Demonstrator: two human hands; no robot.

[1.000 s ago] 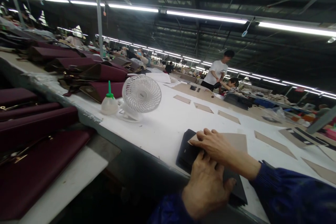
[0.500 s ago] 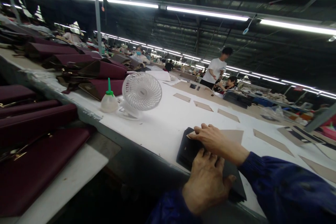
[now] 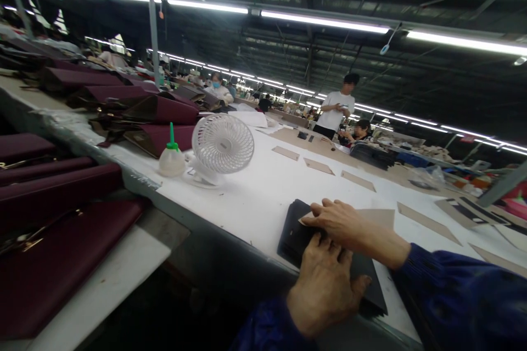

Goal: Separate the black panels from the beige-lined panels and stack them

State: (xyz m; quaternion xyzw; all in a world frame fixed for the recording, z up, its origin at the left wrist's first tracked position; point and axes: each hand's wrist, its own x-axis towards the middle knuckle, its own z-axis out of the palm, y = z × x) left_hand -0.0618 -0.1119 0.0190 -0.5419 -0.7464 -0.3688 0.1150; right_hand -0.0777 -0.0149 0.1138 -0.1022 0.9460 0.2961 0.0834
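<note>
My left hand point(image 3: 325, 282) lies palm down on a stack of black panels point(image 3: 296, 230) at the table's near edge, its fingers spread and the thumb out to the right. Just beyond it, my right hand point(image 3: 343, 225) has its fingers curled over a thin beige panel point(image 3: 379, 218) on top of the stack. One corner of that panel pokes out by the fingertips, and its other end shows behind the wrist. The palm and forearm hide its middle.
A white fan point(image 3: 223, 143) and a green-tipped glue bottle point(image 3: 172, 160) stand left of the stack. Several beige strips point(image 3: 358, 180) lie beyond my hands. Maroon bags point(image 3: 74, 269) crowd the left side. A person in a white shirt point(image 3: 334, 112) stands across the table.
My right hand has shifted slightly to the right, and the beige panel has moved with it. The left hand stays in place. The standing person's hands have come together.
</note>
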